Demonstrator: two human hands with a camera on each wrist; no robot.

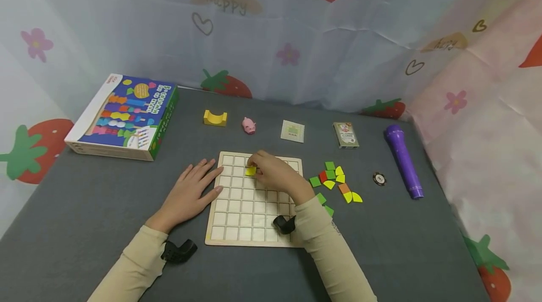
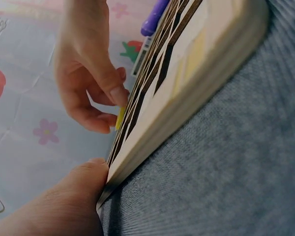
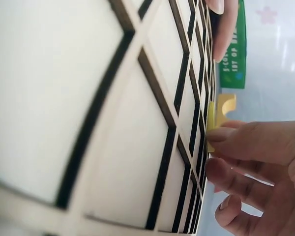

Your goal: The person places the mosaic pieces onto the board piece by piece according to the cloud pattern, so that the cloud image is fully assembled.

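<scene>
On grey cloth, right hand [image 1: 275, 175] pinches yellow tile [image 1: 251, 170]; flat left hand [image 1: 190, 194] steadies grid board [image 1: 237, 217].

I'm in a play corner at home: strawberry curtains [image 1: 271, 34] hang round my grey bench [image 1: 84, 226], with a toy box [image 1: 124, 116] near its far left corner.

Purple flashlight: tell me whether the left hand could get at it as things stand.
Probably not easily. The left hand rests at the wooden grid board's left edge; the purple flashlight lies far right, beyond the right hand and the loose tiles.
</scene>
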